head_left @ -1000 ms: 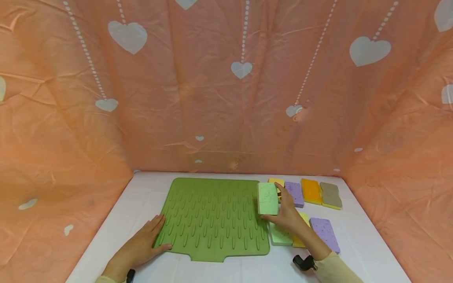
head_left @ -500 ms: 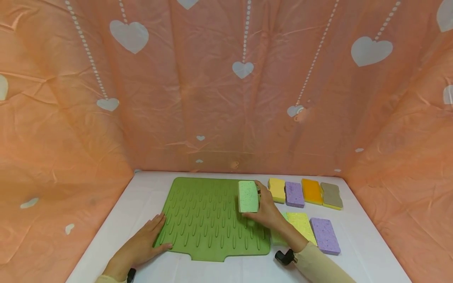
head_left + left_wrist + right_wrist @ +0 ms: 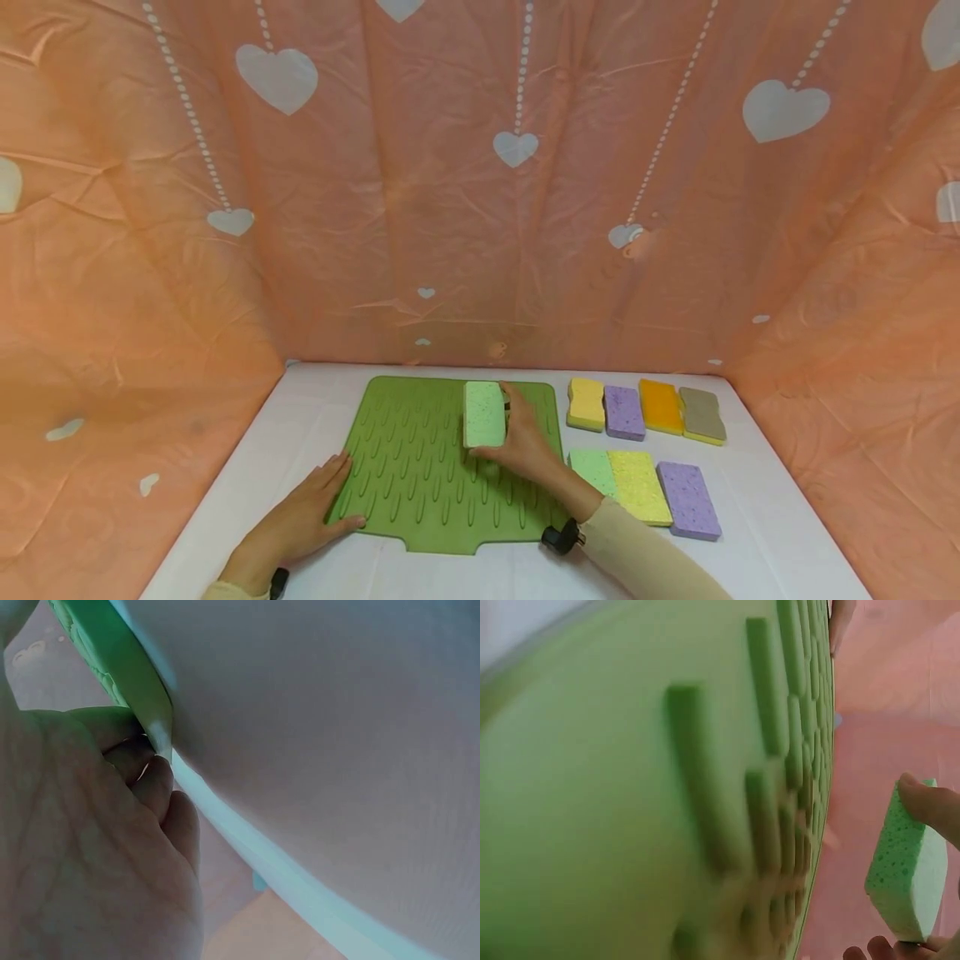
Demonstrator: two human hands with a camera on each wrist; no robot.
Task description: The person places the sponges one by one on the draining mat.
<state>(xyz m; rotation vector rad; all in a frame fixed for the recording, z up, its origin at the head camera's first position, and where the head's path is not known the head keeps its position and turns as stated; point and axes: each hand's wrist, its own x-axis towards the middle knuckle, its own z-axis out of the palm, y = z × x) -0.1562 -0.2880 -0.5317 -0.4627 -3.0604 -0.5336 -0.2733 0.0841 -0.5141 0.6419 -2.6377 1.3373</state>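
My right hand [image 3: 517, 437] grips a light green sponge [image 3: 484, 414] by its ends, thumb at the near end and fingers at the far one. The sponge is over the right half of a green ridged mat [image 3: 420, 467]. From the right wrist view the green sponge [image 3: 904, 862] hangs above the mat's raised ribs [image 3: 697, 780], between thumb and fingers. My left hand [image 3: 307, 508] rests on the mat's left edge, fingers straight and thumb spread along the front corner. In the left wrist view the left hand [image 3: 105, 825] lies at the mat's edge [image 3: 135, 675].
Right of the mat, a back row has a yellow sponge [image 3: 586, 404], a purple one [image 3: 624, 412], an orange one [image 3: 661, 406] and a grey-topped one [image 3: 702, 414]. Nearer lie a green sponge [image 3: 592, 469], a yellow sponge [image 3: 639, 487] and a purple sponge [image 3: 688, 500].
My right hand has carried the green sponge leftward, from the mat's right edge to over its right half. The sponges behind it have come into view. The left hand has stayed put.
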